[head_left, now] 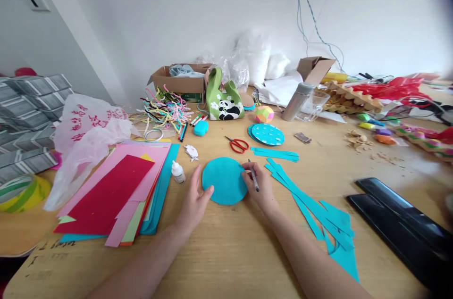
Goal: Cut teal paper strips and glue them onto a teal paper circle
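Left hand [194, 197] and right hand [260, 183] meet opposite edges of a plain turquoise disc [225, 180], which lies between them on the wooden tabletop [226, 252]. Largest of the supplies is the stack of coloured sheets [106, 195] on the left, a red one uppermost; turquoise offcuts [338, 221] trail away on the right. The disc's outline looks fully cut, so shaping seems done, but its upper face bears no pattern. Beyond it, a white-patterned turquoise disc [268, 134] overlaps another, which suggests that at least one piece is decorated while this one is not yet. Red-handled scissors [239, 146] lie out of hand beyond the disc, and a white glue bottle [178, 172] stands to its left. Left hand is loosely open, thumb spread from the fingers and touching the disc's edge, with no firm hold visible. Right hand is curled nearly closed around a slim pen [253, 178], its fingertips touching the disc's right edge.
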Demonstrator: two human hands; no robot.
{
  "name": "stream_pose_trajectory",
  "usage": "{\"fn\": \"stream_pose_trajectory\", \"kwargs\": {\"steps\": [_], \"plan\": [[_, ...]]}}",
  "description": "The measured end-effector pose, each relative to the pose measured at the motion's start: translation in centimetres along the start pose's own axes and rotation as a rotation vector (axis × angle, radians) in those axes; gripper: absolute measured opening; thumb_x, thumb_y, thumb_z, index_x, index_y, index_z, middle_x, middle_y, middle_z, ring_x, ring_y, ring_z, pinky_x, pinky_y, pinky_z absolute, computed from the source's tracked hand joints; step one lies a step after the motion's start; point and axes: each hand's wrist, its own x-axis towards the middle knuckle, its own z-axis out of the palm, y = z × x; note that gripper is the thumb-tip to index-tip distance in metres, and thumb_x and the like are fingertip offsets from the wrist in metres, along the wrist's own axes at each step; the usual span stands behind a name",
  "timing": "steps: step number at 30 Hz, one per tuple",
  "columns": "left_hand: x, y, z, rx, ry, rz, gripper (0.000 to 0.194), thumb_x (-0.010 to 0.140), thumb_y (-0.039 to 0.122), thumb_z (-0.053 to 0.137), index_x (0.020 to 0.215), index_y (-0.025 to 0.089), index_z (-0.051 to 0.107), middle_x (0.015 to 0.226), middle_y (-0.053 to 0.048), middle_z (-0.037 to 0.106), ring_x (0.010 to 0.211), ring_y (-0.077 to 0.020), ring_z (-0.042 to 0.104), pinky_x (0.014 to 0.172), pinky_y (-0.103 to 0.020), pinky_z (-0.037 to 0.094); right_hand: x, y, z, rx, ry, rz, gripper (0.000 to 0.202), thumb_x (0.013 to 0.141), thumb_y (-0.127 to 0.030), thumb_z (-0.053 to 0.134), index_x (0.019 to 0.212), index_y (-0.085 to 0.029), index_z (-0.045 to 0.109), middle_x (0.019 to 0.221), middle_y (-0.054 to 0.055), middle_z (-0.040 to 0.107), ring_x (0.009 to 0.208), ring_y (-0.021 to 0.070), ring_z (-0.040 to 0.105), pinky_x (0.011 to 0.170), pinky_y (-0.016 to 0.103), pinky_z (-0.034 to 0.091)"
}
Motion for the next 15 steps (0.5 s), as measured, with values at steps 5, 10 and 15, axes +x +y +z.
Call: {"fn": "stream_pose_trajectory", "kwargs": {"steps": [5, 10, 15], "plan": [[-0.9, 0.5, 0.2, 0.481, -0.232, 0.279, 0.032, 0.081, 0.019, 0.060, 0.112, 0.026, 0.066, 0.137, -0.008, 0.053, 0.133, -0.0296, 0.038, 0.111, -0.052, 0.027, -0.1, 0.3, 0.2, -0.089, -0.017, -0.029, 0.023, 0.085, -0.033, 0.049, 0.099, -0.016, 0.056, 0.078, 0.006, 0.063, 0.068, 0.0192, 0.059, 0.058, 0.030, 0.045], [-1.4, 0.5, 0.2, 0.814, -0.446, 0.395, 0.034, 0.082, 0.015, 0.057, 0.112, 0.026, 0.066, 0.135, -0.009, 0.055, 0.133, -0.0319, 0.038, 0.109, -0.056, 0.031, -0.1, 0.9, 0.3, -0.166, -0.024, -0.033, 0.023, 0.085, -0.034, 0.049, 0.097, -0.016, 0.057, 0.080, 0.008, 0.065, 0.069, 0.0204, 0.060, 0.060, 0.031, 0.045], [-1.2, 0.6, 0.1, 0.860, -0.466, 0.426, 0.024, 0.083, 0.021, 0.058, 0.105, 0.026, 0.067, 0.131, -0.008, 0.058, 0.132, -0.0334, 0.039, 0.110, -0.059, 0.027, 0.0, 0.2, 0.1, -0.211, 0.023, -0.015, 0.020, 0.087, -0.036, 0.049, 0.085, -0.018, 0.058, 0.077, 0.006, 0.065, 0.064, 0.0180, 0.059, 0.058, 0.027, 0.042]]}}
